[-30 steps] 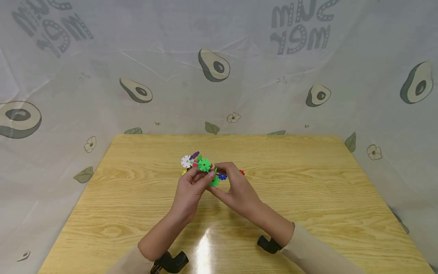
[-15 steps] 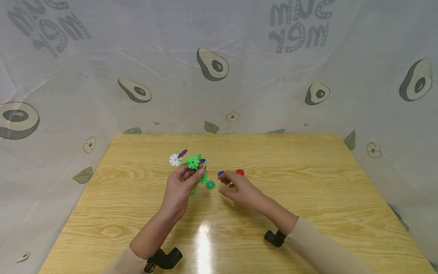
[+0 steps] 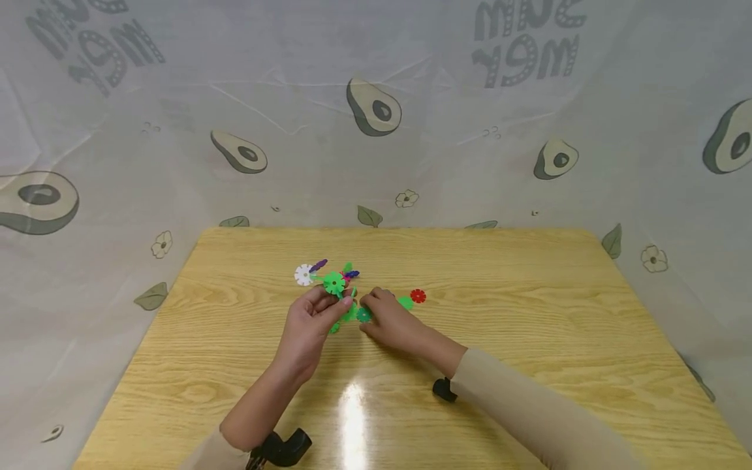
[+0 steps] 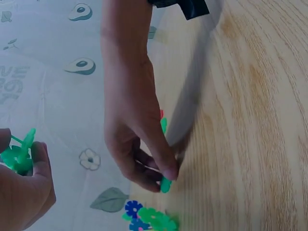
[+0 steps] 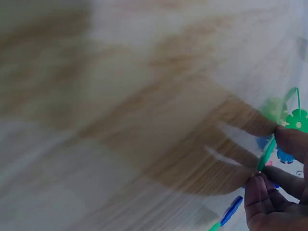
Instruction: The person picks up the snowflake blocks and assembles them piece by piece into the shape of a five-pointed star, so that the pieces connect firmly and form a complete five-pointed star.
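My left hand pinches a cluster of joined notched plastic discs between thumb and fingers, raised above the table. A bright green disc faces up in the cluster, with a white disc and a purple disc at its far left end. Close to its right, my right hand pinches a teal-green disc low over the wood. The left wrist view shows the right fingertips around the edge of that disc. Part of the cluster is hidden behind the left fingers.
A loose red disc and a light green disc lie just beyond the right hand. The wooden table ends at a patterned curtain. Black wrist mounts hang under the forearms.
My right hand has come off the cluster, moved right toward the loose discs, then back left, and now pinches the teal-green disc. The left hand still holds the cluster, slightly further left.
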Demonstrator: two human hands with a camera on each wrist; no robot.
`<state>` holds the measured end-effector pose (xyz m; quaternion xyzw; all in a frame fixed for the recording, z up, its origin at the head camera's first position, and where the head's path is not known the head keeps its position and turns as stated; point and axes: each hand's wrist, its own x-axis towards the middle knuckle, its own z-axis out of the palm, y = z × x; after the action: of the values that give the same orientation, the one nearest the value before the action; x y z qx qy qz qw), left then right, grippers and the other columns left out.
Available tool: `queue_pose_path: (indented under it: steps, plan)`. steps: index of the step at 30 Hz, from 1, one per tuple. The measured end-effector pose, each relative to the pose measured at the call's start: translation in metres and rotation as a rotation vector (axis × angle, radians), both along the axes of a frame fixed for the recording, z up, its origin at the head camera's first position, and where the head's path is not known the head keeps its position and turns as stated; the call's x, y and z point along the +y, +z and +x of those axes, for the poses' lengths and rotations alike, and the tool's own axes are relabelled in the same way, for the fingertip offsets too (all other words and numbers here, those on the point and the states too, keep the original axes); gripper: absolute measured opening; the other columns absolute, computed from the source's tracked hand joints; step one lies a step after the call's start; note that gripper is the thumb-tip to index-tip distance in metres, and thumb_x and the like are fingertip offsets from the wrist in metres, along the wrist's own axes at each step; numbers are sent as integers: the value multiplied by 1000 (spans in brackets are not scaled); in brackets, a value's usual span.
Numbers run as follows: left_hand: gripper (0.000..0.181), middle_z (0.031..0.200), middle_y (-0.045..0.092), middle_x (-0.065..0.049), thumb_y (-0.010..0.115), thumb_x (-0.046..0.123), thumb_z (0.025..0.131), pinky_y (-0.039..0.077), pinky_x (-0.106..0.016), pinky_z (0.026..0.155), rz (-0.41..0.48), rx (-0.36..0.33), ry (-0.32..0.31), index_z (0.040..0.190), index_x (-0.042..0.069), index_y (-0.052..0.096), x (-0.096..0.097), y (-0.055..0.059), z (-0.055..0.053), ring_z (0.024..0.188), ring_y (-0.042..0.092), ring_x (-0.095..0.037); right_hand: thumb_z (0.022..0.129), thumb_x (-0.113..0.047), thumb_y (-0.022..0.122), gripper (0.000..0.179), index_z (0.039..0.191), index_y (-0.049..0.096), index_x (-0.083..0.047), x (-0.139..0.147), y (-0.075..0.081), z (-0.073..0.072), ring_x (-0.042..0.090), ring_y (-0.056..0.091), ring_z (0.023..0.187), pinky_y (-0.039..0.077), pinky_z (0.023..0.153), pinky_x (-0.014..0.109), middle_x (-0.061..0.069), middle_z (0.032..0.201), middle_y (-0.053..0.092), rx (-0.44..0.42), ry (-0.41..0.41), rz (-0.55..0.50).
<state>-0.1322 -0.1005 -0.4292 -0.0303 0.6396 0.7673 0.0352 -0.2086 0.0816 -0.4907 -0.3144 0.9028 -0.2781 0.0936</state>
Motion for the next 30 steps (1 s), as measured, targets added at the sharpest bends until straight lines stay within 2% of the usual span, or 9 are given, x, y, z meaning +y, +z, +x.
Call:
queue_pose_path:
  steps: [4,6,9,13,16,19,21,26,30]
  plan:
    - [41,138,67,-19,61,5,104,54,-19,102,-6,12,-31,144,-3,55,-2,-1,0,124,67,-11,99,-11,71,31,125,65,4,-2,-3,-4,25,53,105,52,91,41,15,116,61,19,-1,-20]
    - [41,139,67,-18,60,7,105,54,-18,103,3,17,-48,144,-4,53,-3,-1,0,126,65,-10,100,-10,71,27,122,66,4,-1,-4,-4,24,53,103,52,89,39,14,113,61,19,-2,-36]
    - [42,134,71,-10,58,10,107,53,-18,103,32,14,-80,146,-6,51,-5,-1,0,127,64,-9,100,-10,71,22,117,66,3,1,-6,-3,21,52,99,51,86,35,13,109,62,8,-2,-50]
    - [43,122,74,3,55,13,109,56,-19,99,97,-5,-119,146,-6,48,-8,-2,-1,117,67,-8,99,-14,71,21,113,64,1,4,-6,-2,18,48,94,47,81,30,10,103,60,-28,-5,-46]
    - [43,119,74,5,54,13,109,58,-20,98,127,-11,-146,146,-7,47,-9,-3,-3,109,69,-7,100,-16,69,20,112,61,-2,8,0,-1,16,50,89,47,76,26,8,99,60,-89,-19,-79]
    - [44,126,72,-1,55,11,108,58,-22,100,134,-6,-159,147,-8,46,-9,-5,-5,110,71,-9,102,-15,66,20,117,58,-4,15,10,-1,13,56,85,50,71,23,7,97,64,-135,-41,-158]
    - [45,133,69,-6,56,7,107,58,-23,102,134,-12,-156,148,-8,46,-9,-6,-5,114,71,-10,103,-14,65,21,120,58,-4,21,17,-1,12,59,84,52,71,21,7,98,66,-135,-63,-220]
    - [49,149,59,-21,58,1,104,55,-24,108,136,-40,-160,150,-8,46,-6,-10,-6,124,70,-13,103,-13,66,29,128,59,-1,34,35,1,18,67,95,60,84,28,11,108,70,-89,-104,-378]
    - [48,151,54,-30,58,0,104,54,-23,108,145,-42,-158,149,-9,46,-5,-12,-8,121,71,-10,103,-11,66,32,133,61,2,40,46,4,22,70,101,62,91,32,15,114,72,-43,-69,-489]
